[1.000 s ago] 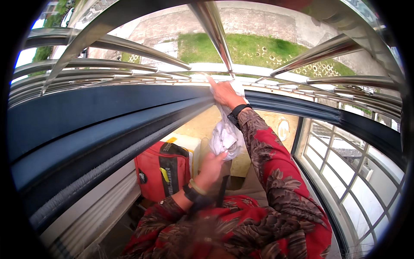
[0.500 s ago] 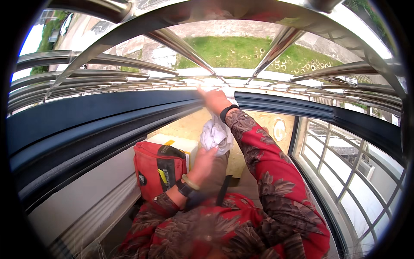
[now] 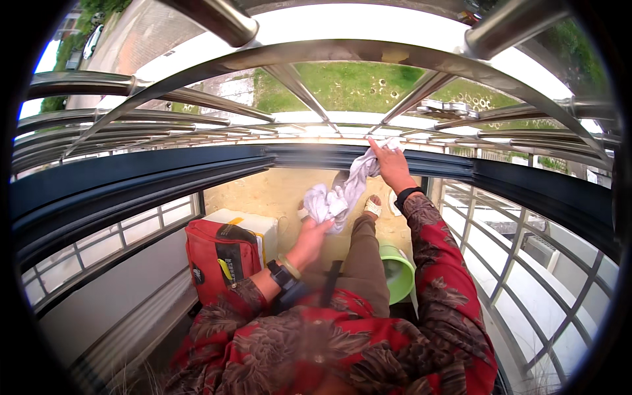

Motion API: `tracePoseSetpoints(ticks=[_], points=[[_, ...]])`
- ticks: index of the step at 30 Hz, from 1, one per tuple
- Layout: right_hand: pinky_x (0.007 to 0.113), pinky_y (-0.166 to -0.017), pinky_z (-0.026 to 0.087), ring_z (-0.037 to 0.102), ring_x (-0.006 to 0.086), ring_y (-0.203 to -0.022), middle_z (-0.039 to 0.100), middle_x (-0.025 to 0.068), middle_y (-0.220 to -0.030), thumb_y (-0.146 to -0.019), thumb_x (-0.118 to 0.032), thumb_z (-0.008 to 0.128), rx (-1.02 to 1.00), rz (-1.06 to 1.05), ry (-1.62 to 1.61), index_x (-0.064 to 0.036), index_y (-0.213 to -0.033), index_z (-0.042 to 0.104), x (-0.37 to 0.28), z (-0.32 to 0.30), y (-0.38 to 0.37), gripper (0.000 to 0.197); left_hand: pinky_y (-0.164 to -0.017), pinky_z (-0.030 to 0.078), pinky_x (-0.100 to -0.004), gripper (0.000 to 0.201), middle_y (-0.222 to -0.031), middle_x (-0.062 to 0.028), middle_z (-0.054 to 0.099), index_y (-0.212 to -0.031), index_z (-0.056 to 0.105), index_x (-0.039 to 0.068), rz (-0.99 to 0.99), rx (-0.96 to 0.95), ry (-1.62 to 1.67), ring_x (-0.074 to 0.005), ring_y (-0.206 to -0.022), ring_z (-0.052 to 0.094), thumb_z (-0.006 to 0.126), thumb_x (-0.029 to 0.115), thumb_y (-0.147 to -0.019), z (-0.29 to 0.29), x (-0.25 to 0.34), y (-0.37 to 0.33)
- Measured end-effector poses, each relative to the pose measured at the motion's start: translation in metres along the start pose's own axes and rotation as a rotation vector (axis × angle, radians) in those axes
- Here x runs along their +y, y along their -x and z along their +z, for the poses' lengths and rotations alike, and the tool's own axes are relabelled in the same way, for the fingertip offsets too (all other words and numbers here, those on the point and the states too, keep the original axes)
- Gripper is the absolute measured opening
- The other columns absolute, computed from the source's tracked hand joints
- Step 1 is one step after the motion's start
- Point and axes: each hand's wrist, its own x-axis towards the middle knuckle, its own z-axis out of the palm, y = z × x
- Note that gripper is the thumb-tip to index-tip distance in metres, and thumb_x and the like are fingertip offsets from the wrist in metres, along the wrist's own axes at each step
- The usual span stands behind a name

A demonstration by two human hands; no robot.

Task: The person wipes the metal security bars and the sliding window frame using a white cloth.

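A whitish cloth (image 3: 357,176) stretches between my two hands. Its bunched end is gripped by my left hand (image 3: 309,241), above my lap and short of the dark blue window frame (image 3: 145,172). Higher and to the right, my right hand (image 3: 393,167) holds the twisted other end at the frame's rail, fingers closed round it and the index finger pointing along the rail. Part of the cloth lies over the rail's inner edge.
Shiny metal bars (image 3: 296,89) curve beyond the frame, with grass far below. A red bag (image 3: 210,253) and a white box (image 3: 253,227) stand at my left. A green bucket (image 3: 403,283) is by my right leg. A window grid (image 3: 520,257) runs along the right.
My right hand has moved right along the frame, drawing the cloth out between my hands. The view has shifted, so the green bucket and my feet now show.
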Motion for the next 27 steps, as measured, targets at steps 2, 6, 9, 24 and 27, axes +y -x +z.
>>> tracePoseSetpoints(ticks=[2,6,9,24,27], points=[[0.043,-0.092,0.032,0.048,0.0257,-0.109,0.054,0.0161,-0.111,-0.082,-0.006,0.034,0.004,0.065,0.066,-0.0237,-0.135,0.019,0.039,-0.003,0.022,0.058,-0.084,0.040,-0.0286,0.031,-0.106,-0.0054,0.056,-0.113,0.049,0.002,-0.025,-0.031,-0.026,-0.0143,-0.096,0.053,0.050,0.009,-0.083,0.023,-0.006,-0.011],[0.047,-0.090,0.032,0.046,0.0235,-0.111,0.052,0.0123,-0.114,-0.081,-0.007,0.037,-0.002,0.255,0.174,-0.0238,-0.134,0.020,0.118,-0.019,0.066,0.058,-0.084,0.040,-0.0280,0.031,-0.107,-0.0064,0.055,-0.114,0.048,0.002,-0.045,-0.170,-0.017,-0.0148,-0.096,0.053,0.049,0.009,-0.084,0.071,-0.015,-0.030],[0.047,-0.084,0.036,0.051,0.0257,-0.105,0.055,0.0121,-0.108,-0.081,-0.008,0.038,0.127,0.405,0.176,-0.0187,-0.132,0.027,0.166,-0.031,0.096,0.053,-0.084,0.040,-0.0277,0.031,-0.108,-0.0065,0.055,-0.113,0.049,0.002,-0.063,-0.270,-0.006,-0.0146,-0.096,0.053,0.049,0.009,-0.084,0.114,-0.018,-0.031],[0.029,-0.073,0.045,0.054,0.0170,-0.083,0.055,0.0084,-0.095,-0.085,-0.013,0.040,0.045,0.610,-2.156,-0.0025,-0.107,0.049,0.036,0.094,0.206,0.026,-0.084,0.037,-0.0245,0.034,-0.104,-0.0021,0.055,-0.109,0.052,0.000,0.010,-0.845,-0.535,-0.0113,-0.098,0.048,0.058,0.001,-0.075,0.150,0.059,0.085],[0.029,-0.072,0.045,0.054,0.0173,-0.082,0.056,0.0082,-0.093,-0.085,-0.016,0.041,-0.210,0.503,-2.444,-0.0027,-0.106,0.050,-0.025,0.048,0.185,0.026,-0.082,0.037,-0.0245,0.027,-0.098,-0.0008,0.056,-0.102,0.054,0.000,0.005,-0.838,-0.447,-0.0095,-0.092,0.048,0.060,0.003,-0.076,0.140,0.084,0.114]])
